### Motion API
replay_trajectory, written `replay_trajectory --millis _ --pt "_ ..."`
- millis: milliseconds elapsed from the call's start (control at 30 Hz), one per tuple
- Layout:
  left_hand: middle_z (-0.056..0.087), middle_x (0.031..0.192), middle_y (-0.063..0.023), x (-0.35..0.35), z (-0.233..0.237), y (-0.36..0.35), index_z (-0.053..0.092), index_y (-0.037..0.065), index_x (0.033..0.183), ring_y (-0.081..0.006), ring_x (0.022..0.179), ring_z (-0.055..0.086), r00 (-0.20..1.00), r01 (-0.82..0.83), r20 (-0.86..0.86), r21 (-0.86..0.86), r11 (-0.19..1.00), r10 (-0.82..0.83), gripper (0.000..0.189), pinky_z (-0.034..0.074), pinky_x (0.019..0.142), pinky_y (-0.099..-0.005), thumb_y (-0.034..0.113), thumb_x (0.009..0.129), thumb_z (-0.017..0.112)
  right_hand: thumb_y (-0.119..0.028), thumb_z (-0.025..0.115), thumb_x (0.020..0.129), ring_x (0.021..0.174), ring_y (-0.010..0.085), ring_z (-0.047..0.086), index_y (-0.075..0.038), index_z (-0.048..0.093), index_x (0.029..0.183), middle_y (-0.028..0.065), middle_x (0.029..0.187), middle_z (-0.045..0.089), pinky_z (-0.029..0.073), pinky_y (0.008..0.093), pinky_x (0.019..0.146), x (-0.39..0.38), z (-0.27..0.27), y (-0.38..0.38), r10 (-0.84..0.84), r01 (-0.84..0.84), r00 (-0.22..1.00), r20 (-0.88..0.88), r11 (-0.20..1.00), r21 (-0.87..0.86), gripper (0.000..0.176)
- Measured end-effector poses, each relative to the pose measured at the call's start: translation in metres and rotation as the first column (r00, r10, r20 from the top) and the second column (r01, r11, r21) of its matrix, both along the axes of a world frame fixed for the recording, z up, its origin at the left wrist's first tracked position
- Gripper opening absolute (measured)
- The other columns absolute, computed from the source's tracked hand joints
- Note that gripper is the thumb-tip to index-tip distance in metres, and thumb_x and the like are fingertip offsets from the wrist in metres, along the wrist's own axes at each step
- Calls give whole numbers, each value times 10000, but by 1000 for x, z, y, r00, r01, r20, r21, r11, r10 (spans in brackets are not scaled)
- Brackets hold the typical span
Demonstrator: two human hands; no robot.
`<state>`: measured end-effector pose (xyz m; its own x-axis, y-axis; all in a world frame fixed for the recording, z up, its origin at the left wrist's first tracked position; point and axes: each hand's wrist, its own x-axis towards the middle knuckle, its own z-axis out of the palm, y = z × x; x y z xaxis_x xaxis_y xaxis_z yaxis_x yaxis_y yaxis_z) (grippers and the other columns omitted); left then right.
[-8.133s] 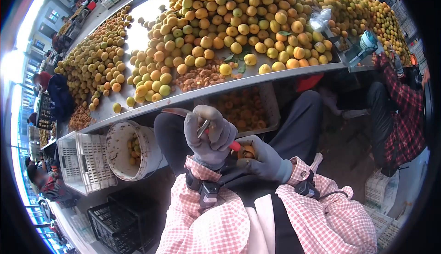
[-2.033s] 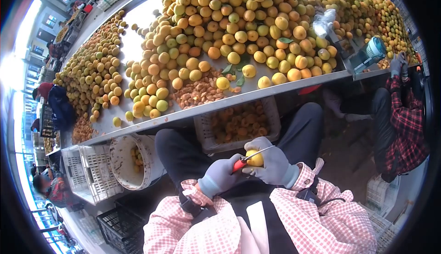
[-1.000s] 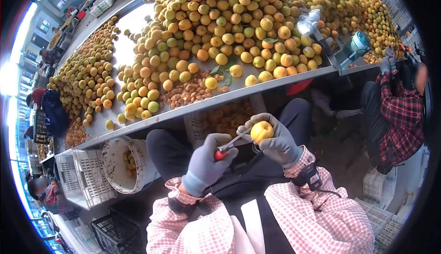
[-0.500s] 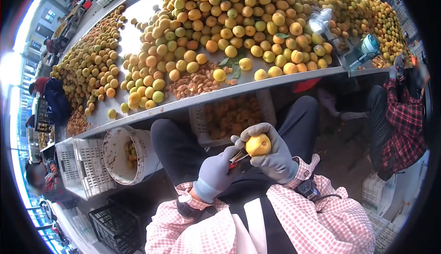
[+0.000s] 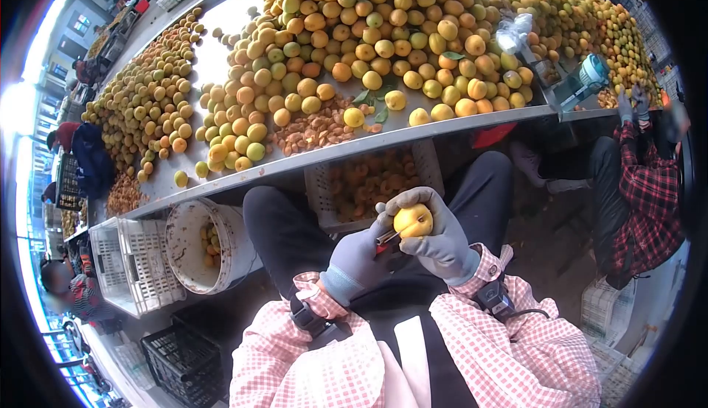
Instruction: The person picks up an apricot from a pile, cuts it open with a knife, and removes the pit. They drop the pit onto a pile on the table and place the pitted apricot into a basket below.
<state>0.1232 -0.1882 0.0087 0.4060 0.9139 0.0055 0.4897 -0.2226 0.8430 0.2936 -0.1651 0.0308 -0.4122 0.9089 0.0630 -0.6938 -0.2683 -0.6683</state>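
Between the fingers and thumb of my gloved right hand (image 5: 445,240) is a yellow apricot (image 5: 413,221), its groove facing up. My left hand (image 5: 359,260), also gloved, is closed around a small tool (image 5: 386,238) with a narrow metal end and a bit of red. The tool's metal end is at the apricot's lower left side; whether it cuts into the flesh cannot be seen. Both hands are close together above my lap. Just beyond them, below the table edge, a white crate (image 5: 322,205) holds orange apricot halves (image 5: 372,179).
A metal table (image 5: 287,166) carries a large heap of apricots (image 5: 354,25) and a patch of brown pits (image 5: 317,129). Left of my legs stand a white bucket (image 5: 234,249) and white crates (image 5: 140,264). A bottle (image 5: 582,84) lies near a co-worker (image 5: 649,194) at right.
The apricot has turned in my right hand, so its groove shows more. My left hand has come nearer to it with the tool. At right, the co-worker's hands have shifted.
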Motion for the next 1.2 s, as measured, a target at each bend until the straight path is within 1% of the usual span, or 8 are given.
replay_trajectory --millis 233,300,367,567,767,1100,1167,1200 --pt "628 774 -193 -1 16 21 515 106 1095 -405 749 615 984 -91 -146 53 994 98 301 484 619 -462 153 825 639 -51 728 810 1134 199 556 -65 437 1257 136 1188 580 453 325 976 4 -2 14 -114 79 920 375 991 107 533" --pt "624 773 -198 5 19 19 511 104 1054 -405 751 616 988 -93 -120 24 995 96 261 483 622 -463 161 833 638 -113 721 834 1146 164 536 -53 428 1286 125 1172 586 435 307 985 -2 10 13 -38 30 998 -44 987 -160 542" --pt "624 775 -202 6 17 20 504 105 1052 -407 751 614 990 -125 -65 24 992 126 256 479 623 -467 173 843 635 -176 711 853 1115 140 537 -47 420 1310 117 1173 585 415 302 997 -4 8 13 -43 29 996 -79 985 -172 556" --pt "628 795 -211 5 27 18 503 91 1025 -425 763 601 981 -142 -138 -24 990 138 219 469 630 -474 176 862 621 -293 711 857 1060 136 553 -55 444 1312 104 1188 583 419 292 977 9 -3 18 -22 9 917 397 999 34 578" --pt "616 775 -220 3 27 14 505 93 994 -433 752 591 974 -184 -136 -29 982 179 183 459 611 -478 185 874 607 -328 722 839 933 120 588 -48 445 1326 55 1166 582 478 262 852 -2 -5 16 -72 -8 972 -224 941 -338 626" --pt "596 714 -220 -3 5 11 495 93 965 -442 708 578 968 -233 -93 11 973 233 165 442 594 -502 204 893 594 -184 714 861 834 75 584 -54 436 1337 38 1066 618 494 203 765 7 -14 23 -203 123 804 558 976 178 566" --pt "599 713 -213 -2 13 11 488 97 966 -438 706 581 961 -222 -149 73 972 231 164 441 593 -506 207 895 586 -189 713 863 865 70 585 -72 439 1339 46 1118 606 496 202 761 4 -16 18 78 -109 991 -106 940 -323 561" --pt "599 713 -213 -2 17 11 488 97 966 -438 706 581 961 -224 -148 73 972 233 164 441 593 -506 207 895 586 -189 713 863 865 70 585 -72 439 1339 46 1118 606 496 202 761 1 -11 16 80 -110 991 -105 940 -323 561"
